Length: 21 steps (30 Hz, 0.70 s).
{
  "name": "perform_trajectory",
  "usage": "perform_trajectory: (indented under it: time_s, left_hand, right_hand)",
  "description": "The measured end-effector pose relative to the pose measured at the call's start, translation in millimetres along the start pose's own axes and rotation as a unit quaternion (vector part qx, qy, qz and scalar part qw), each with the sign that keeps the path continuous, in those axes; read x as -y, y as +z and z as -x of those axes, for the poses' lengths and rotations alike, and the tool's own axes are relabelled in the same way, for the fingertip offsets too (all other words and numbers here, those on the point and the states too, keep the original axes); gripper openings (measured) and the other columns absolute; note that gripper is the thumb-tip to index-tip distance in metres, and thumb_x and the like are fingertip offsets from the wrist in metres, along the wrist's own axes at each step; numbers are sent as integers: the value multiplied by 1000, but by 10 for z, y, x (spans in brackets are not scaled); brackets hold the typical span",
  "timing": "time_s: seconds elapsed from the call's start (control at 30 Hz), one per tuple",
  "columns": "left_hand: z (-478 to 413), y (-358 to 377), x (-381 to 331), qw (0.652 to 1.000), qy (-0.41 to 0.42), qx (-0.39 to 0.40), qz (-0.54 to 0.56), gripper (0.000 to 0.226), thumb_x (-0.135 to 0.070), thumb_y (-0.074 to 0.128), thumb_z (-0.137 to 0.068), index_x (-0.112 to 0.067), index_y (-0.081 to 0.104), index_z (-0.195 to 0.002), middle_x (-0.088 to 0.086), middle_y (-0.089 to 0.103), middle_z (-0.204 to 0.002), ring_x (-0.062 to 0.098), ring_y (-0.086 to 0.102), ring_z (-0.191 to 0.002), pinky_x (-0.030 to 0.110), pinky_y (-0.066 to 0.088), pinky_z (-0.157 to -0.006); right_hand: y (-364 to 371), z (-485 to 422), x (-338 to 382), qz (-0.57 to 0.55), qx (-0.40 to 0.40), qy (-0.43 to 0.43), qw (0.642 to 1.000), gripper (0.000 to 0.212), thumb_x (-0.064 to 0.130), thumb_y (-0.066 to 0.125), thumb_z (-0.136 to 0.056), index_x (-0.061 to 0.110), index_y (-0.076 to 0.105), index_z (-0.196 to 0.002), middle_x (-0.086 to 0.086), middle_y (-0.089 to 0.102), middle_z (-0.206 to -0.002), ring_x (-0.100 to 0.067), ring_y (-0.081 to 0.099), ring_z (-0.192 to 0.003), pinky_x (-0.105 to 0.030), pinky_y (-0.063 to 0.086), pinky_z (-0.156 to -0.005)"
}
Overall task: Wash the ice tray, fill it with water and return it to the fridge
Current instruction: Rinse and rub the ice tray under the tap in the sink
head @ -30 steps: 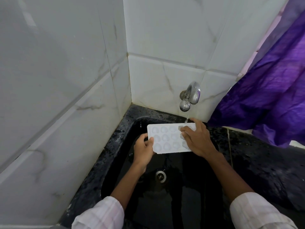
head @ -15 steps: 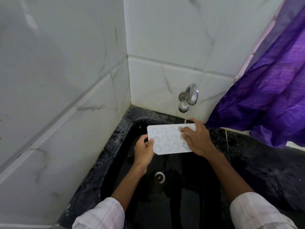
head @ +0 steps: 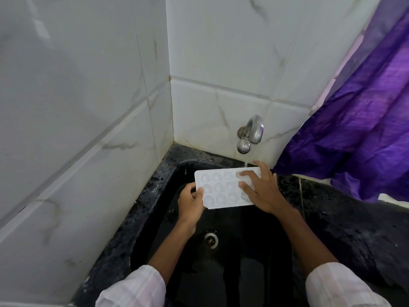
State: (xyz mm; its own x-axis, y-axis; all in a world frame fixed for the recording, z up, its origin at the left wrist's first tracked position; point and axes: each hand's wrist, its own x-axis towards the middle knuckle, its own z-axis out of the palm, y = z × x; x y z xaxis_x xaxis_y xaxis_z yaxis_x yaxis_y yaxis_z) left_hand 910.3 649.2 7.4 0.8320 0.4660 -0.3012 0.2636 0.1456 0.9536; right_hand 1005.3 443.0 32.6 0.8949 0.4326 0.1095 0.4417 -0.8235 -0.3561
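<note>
A white ice tray (head: 219, 188) with heart-shaped cells is held flat over the black sink (head: 234, 273), under the metal tap (head: 250, 136). A thin stream of water falls from the tap onto the tray's far right corner. My left hand (head: 190, 201) grips the tray's near left corner, thumb on top. My right hand (head: 263, 189) lies over the tray's right end, fingers spread across the cells and thumb behind the far edge. The right cells are hidden under that hand.
The sink's drain (head: 211, 239) sits below the tray. White marble tiles (head: 88, 129) close in on the left and behind. A purple curtain (head: 358, 134) hangs at the right over the wet black counter (head: 354, 224).
Both hands and the tray stay nearly still under the tap. The right fingers have shifted slightly over the right-hand cells.
</note>
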Motion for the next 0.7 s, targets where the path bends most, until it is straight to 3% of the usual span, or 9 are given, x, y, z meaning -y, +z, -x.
perform_trajectory:
  time_s: [0.1, 0.33, 0.6, 0.7]
  left_hand:
    - [-40, 34, -37, 1000, -4, -8, 5, 13, -18, 50, -103, -26, 60, -101, 6, 71, -106, 21, 71, -95, 48, 62, -83]
    - [-141, 123, -155, 1000, -14, -19, 14, 12, -17, 49, -103, -21, 60, -105, 0, 69, -100, 19, 70, -93, 45, 61, -84]
    - [-177, 142, -212, 999, -30, -32, 17, 14, -18, 48, -103, -17, 61, -109, 9, 71, -106, 24, 71, -92, 48, 62, -80]
    - [-158, 144, -209, 999, -27, -35, 8, 16, -17, 48, -102, -16, 61, -111, 7, 70, -105, 23, 70, -93, 45, 63, -79]
  right_hand:
    - [-22, -9, 10, -20, -28, 5, 999, 53, 64, 46, -88, 28, 48, -127, -2, 20, -152, -24, 23, -141, -60, 19, -114]
    - [-34, -31, 16, -8, -26, 9, 1000, 67, 72, 52, -81, 26, 45, -128, -2, 16, -155, -25, 19, -145, -55, 11, -115]
    - [-79, -20, 94, -24, -16, -7, 1000, 51, 73, 48, -82, 35, 55, -115, 0, 15, -153, -20, 11, -144, -53, 9, -115]
    - [-49, -27, 78, 4, 19, -6, 1000, 57, 76, 40, -82, 39, 55, -123, -6, 11, -156, -22, 3, -146, -56, 8, -115]
